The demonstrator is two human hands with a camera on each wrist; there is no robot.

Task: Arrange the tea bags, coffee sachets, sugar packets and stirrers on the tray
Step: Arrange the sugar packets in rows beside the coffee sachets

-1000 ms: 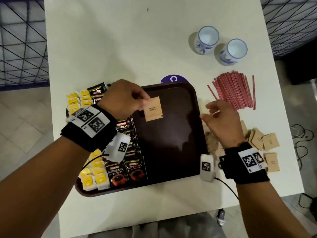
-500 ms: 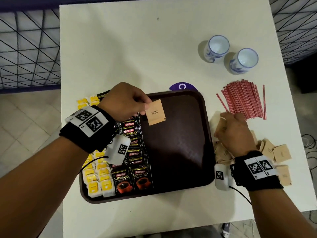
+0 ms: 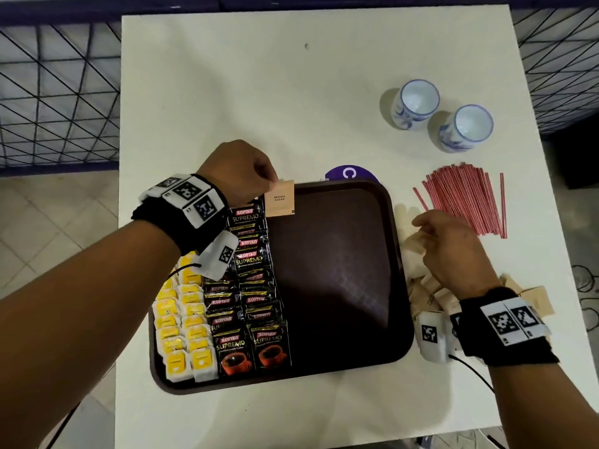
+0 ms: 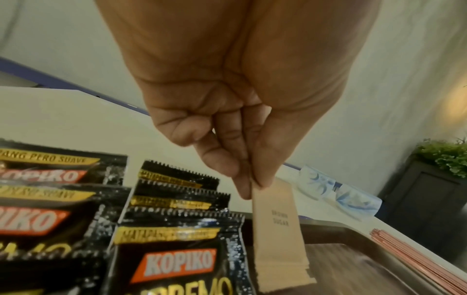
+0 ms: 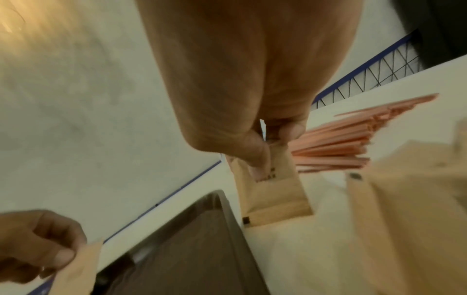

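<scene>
A dark brown tray (image 3: 340, 364) lies on the white table. Yellow tea bags (image 3: 184, 325) fill its left side, with black Kopiko coffee sachets (image 3: 252, 280) beside them. My left hand (image 3: 246, 176) pinches a brown sugar packet (image 3: 279, 202) by its corner, over the tray's far left, next to the top coffee sachet (image 4: 174, 259). In the left wrist view that packet (image 4: 276, 225) hangs upright from thumb and finger. My right hand (image 3: 447, 244) is over the pile of brown sugar packets (image 3: 431, 296) right of the tray and pinches one packet (image 5: 275, 191). Red stirrers (image 3: 466, 199) lie beyond it.
Two blue-and-white cups (image 3: 416, 103) (image 3: 466, 128) stand at the far right of the table. A purple round sticker (image 3: 350, 171) peeks out behind the tray. The tray's right half (image 3: 334, 260) is bare. A black wire fence (image 3: 58, 92) runs behind the table.
My left hand has carried the sugar packet toward the tray's far edge, beside the coffee sachets. My right hand has dropped onto the sugar pile and taken hold of a packet.
</scene>
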